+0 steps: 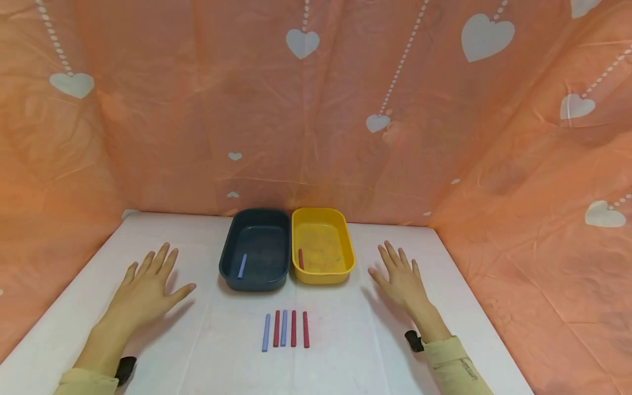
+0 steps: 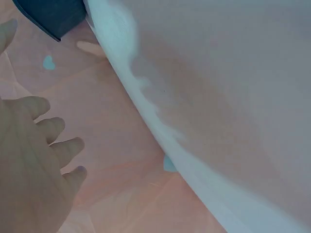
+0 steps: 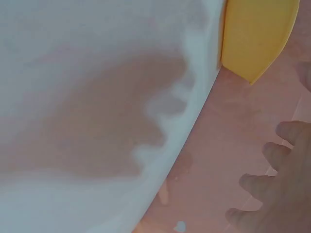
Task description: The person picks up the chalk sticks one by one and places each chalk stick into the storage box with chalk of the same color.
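My left hand (image 1: 146, 292) hovers over the left side of the table with its fingers straight and spread, holding nothing. On the other side my right hand (image 1: 402, 280) is held the same way, its palm down and nothing in it. Between them lies a row of several chalk sticks, among them a blue chalk stick (image 1: 266, 332) at the left end and a red chalk stick (image 1: 306, 329) at the right end. Behind the row, a dark blue tray (image 1: 228, 269) has one blue chalk stick (image 1: 242, 266) inside. A yellow tray (image 1: 323, 278) beside it contains one red chalk stick (image 1: 301, 259).
A white cloth (image 1: 207, 362) covers the table. Orange sheeting (image 1: 276, 109) with white hearts rises behind the trays and along both sides. The two trays stand side by side near the table's back edge.
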`<state>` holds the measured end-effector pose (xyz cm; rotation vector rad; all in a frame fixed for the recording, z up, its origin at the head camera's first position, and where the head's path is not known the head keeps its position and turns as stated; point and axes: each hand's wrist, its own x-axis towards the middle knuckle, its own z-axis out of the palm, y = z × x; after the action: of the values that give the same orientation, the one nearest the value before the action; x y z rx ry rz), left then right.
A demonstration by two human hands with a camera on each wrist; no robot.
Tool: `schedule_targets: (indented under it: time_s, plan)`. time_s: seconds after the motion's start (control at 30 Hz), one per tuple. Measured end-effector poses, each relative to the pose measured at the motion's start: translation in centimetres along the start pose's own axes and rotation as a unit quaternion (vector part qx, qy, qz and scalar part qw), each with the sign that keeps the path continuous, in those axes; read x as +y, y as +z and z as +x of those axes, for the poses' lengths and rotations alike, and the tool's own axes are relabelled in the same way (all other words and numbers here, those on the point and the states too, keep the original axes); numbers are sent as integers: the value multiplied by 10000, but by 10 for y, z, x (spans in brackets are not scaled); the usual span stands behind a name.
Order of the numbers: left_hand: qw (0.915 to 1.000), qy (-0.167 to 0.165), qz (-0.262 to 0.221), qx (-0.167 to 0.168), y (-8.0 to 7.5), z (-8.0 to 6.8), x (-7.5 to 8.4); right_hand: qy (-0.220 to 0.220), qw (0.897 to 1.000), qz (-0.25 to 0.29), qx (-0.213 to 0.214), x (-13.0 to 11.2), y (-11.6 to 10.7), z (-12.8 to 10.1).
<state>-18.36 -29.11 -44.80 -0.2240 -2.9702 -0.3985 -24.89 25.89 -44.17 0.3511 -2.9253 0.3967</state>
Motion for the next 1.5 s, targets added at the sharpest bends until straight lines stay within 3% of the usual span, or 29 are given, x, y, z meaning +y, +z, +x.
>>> schedule_targets:
  time_s: [0.33, 0.8, 1.07, 1.3, 1.5]
  plan:
    - [9952, 521, -417, 721, 0, -10, 27, -177, 9997, 53, 131, -11, -1, 13]
    - [9727, 1038, -1351, 1574, 12, -17, 77, -532, 9985, -112, 20, -25, 6, 31]
    - [9740, 984, -1729, 1088, 21, -15, 99, -615, 9975, -129, -328, -29, 14, 40]
    - [9680, 1283, -1995, 826, 35, -12, 112, -615, 9963, -85, -595, -33, 21, 50]
    - [9748, 1123, -1926, 35, 43, -10, 123, -648, 9951, -54, -741, -38, 27, 60]
